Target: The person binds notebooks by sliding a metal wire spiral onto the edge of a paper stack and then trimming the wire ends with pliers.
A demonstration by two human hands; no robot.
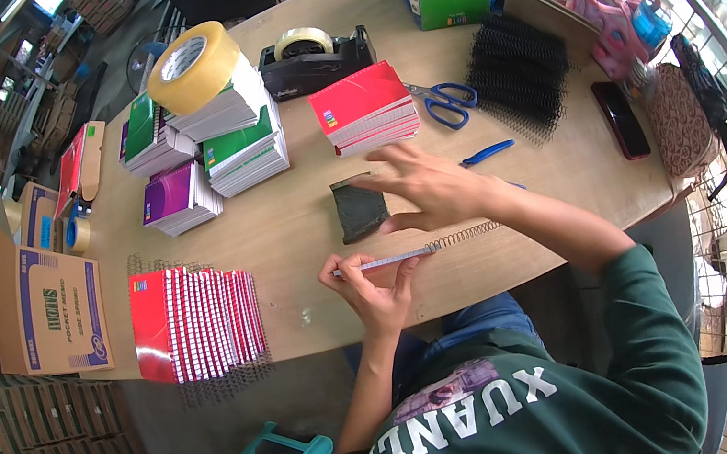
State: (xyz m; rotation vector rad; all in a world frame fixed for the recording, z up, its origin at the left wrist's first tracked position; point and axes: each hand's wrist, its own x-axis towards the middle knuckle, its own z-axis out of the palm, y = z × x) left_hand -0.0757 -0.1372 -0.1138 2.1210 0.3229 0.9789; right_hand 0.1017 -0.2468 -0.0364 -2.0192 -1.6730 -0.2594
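My left hand (377,294) pinches a thin memo pad (382,263), seen edge-on, near the front edge of the table. From the pad's right end a wire spiral coil (467,234) sticks out to the right, under my right forearm. My right hand (431,182) is open, thumb and fingers spread, at the right side of a small dark block (361,210) on the table. Its fingertips overlap the block's edge in view; whether they touch it I cannot tell. Beyond the hand lies a stack of red memo pads (365,108).
Red pads with coils (204,315) lie in a row at left, beside a carton (57,310). Farther back are green and purple pad stacks (243,151), a tape roll (194,65) and a tape dispenser (315,62). Scissors (449,103), black coils (518,68) and a phone (621,119) lie right.
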